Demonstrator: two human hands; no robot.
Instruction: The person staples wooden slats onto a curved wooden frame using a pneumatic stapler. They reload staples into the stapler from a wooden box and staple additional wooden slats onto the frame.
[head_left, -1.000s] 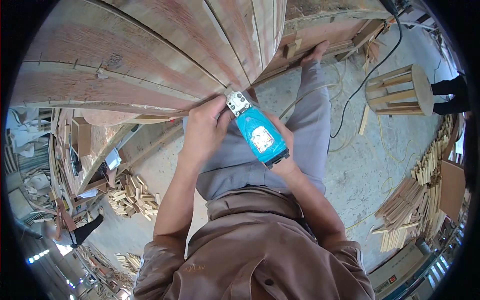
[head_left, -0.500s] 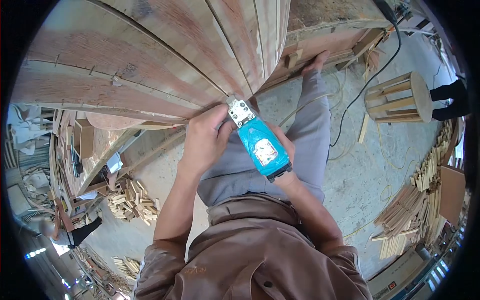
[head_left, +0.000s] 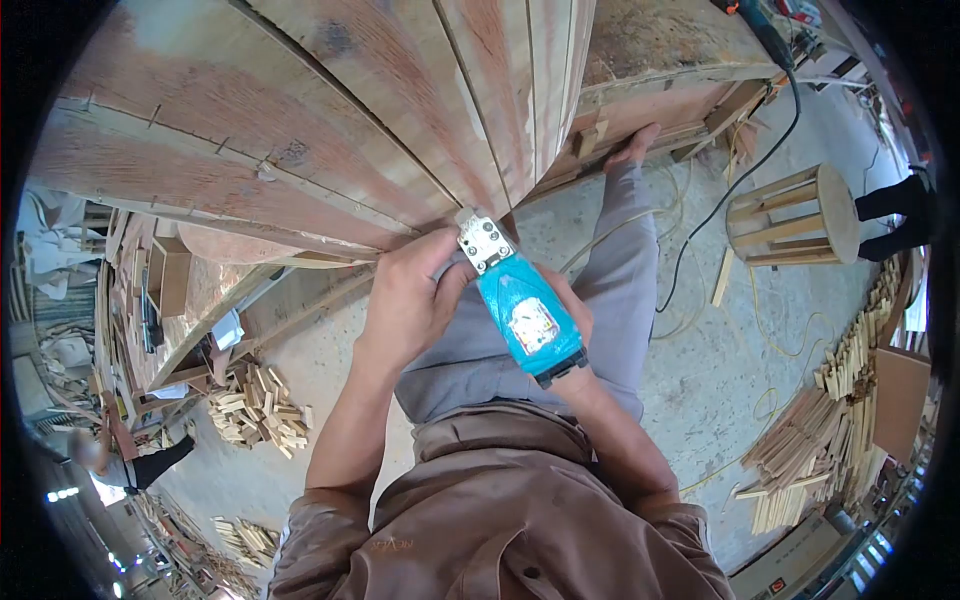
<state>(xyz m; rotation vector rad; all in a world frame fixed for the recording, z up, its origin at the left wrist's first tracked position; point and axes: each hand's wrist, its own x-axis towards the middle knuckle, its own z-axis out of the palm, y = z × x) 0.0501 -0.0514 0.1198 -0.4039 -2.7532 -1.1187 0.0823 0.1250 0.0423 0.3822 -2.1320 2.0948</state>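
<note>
A teal nail gun (head_left: 530,315) with a bolted metal nose is held in my right hand (head_left: 568,300), mostly hidden beneath the tool's body. The nose touches or nearly touches the lower edge of a curved wooden panel (head_left: 370,110) made of several strips. My left hand (head_left: 410,290) is closed right beside the nose, at the panel's edge. Its thumb lies along the wood, its fingers are curled, and what they grip is hidden. Small metal fasteners show along one strip.
A slatted round wooden stool (head_left: 790,215) stands on the floor at right, a person's dark-clothed legs (head_left: 890,215) behind it. Black cable (head_left: 725,190) and yellow hose cross the floor. Wood offcuts (head_left: 258,410) and stacked strips (head_left: 800,430) lie on both sides. Another person (head_left: 130,465) is at far left.
The panel and surroundings have shifted slightly in view as the head moved. The nail gun sits a little lower in the picture, with both hands keeping nearly the same hold.
</note>
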